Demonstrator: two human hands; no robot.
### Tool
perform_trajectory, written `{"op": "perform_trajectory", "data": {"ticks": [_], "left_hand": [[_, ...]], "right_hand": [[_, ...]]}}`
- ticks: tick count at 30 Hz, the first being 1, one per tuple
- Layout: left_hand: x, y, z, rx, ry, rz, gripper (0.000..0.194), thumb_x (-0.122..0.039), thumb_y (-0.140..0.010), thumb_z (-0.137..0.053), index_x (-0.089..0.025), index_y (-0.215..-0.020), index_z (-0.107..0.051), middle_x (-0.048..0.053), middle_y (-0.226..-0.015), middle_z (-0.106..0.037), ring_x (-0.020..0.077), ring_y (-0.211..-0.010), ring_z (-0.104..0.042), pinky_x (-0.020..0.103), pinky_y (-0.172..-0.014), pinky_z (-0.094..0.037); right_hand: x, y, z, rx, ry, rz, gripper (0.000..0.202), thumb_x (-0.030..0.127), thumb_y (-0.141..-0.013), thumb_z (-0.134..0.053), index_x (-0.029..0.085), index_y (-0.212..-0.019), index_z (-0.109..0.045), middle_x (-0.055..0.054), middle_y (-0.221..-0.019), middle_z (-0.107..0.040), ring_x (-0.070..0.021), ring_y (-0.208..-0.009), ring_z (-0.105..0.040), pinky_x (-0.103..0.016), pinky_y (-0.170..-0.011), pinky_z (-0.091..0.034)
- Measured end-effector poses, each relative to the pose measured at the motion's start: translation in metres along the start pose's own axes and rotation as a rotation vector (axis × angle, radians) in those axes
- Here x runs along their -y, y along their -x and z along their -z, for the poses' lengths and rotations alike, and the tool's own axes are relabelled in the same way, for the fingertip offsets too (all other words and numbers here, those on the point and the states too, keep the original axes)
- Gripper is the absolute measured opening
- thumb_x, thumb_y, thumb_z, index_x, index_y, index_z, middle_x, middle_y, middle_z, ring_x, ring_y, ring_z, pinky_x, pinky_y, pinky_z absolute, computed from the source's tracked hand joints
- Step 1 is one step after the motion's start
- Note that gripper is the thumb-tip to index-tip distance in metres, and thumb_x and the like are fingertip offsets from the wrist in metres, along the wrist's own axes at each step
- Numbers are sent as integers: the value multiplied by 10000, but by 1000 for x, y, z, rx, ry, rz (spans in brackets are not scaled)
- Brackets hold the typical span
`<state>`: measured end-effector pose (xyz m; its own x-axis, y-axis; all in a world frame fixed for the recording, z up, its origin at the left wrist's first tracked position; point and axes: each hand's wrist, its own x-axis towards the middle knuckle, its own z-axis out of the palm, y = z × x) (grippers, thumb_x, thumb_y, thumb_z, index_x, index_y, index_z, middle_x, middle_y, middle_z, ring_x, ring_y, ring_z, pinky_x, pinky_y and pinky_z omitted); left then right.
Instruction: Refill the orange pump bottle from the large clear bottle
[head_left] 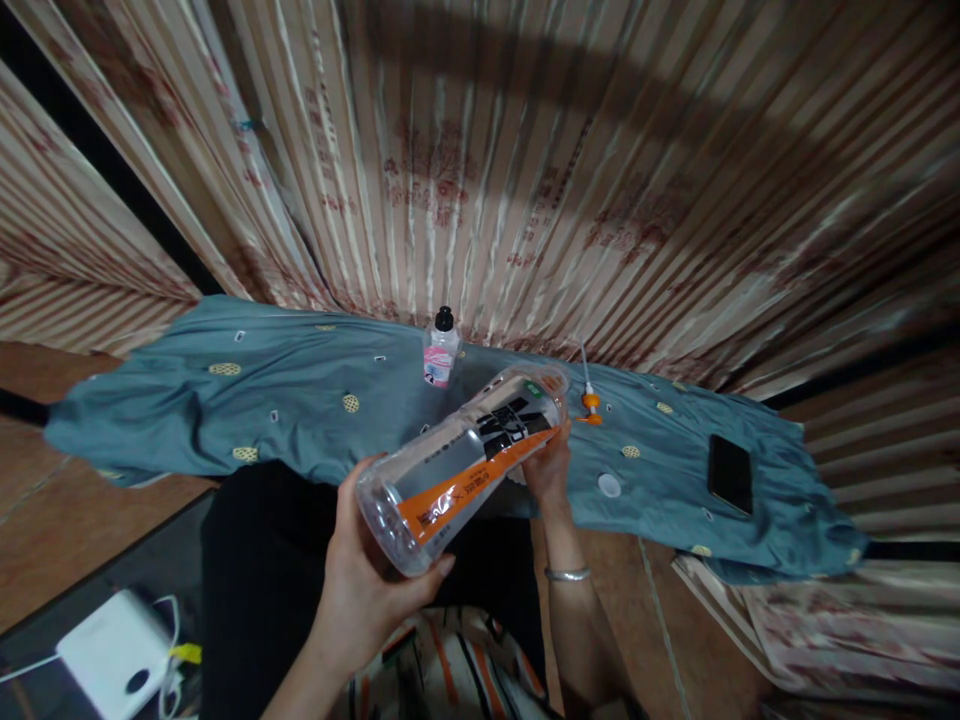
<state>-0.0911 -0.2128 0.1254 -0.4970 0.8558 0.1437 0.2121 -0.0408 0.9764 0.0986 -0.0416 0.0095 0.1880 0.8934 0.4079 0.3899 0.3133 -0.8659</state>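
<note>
A large clear plastic bottle (pixel 469 460) with an orange and black label lies tilted across my lap, its base toward me on the left. Fingers of my left hand (pixel 371 570) wrap round the base end. At the other end, my right hand (pixel 550 462) grips the bottle from beneath, partly hidden behind it. An orange pump head (pixel 591 402) with a pale tube rests on the cloth, just right of the bottle. Near it lies a small white round disc (pixel 609 485). Behind the bottle stands a small clear bottle (pixel 441 352) with a black cap and pink label.
A teal patterned cloth (pixel 300 400) covers the long narrow surface before me. A dark phone (pixel 730 472) lies on its right part. Striped curtains (pixel 465 180) hang behind it. At lower left, a white box-shaped device (pixel 116 650) with cables sits on a dark surface.
</note>
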Motion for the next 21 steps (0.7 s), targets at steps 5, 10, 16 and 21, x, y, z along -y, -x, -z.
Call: {"op": "perform_trajectory", "data": {"ticks": [5,10,16,21], "left_hand": [[1,0,0,-9,6,9,778,-320,-635,-824,-204,-1334,-502,67,-1230,-684,263,-1155,-707,382,-1019,-568],[1,0,-1,-11,19,18,775,-317,-634,-826,-210,-1332,-507,55,-1218,-683,258,-1148,-708,374,-1013,-572],[0,1,0,0,5,11,779,-311,-640,-819,-201,-1340,-493,55,-1222,-682,243,-1147,-710,362,-1034,-555],[0,0,1,-1,3,15,793,-317,-636,-826,-193,-1344,-490,69,-1225,-679,257,-1144,-711,376,-1022,-562]], "right_hand": [[4,0,1,0,17,-14,653,458,-741,-730,176,-1284,-503,-161,-1140,-741,-309,-1085,-725,-417,-861,-607],[3,1,1,2,15,-26,674,453,-732,-740,183,-1302,-500,-145,-1128,-753,-289,-1052,-738,-389,-839,-610],[5,0,0,-5,10,-5,589,432,-750,-716,200,-1254,-519,-116,-1043,-760,-283,-1043,-741,-384,-864,-596],[7,0,1,7,14,-14,517,428,-759,-704,213,-1193,-521,-91,-993,-744,-274,-1005,-729,-387,-840,-591]]}}
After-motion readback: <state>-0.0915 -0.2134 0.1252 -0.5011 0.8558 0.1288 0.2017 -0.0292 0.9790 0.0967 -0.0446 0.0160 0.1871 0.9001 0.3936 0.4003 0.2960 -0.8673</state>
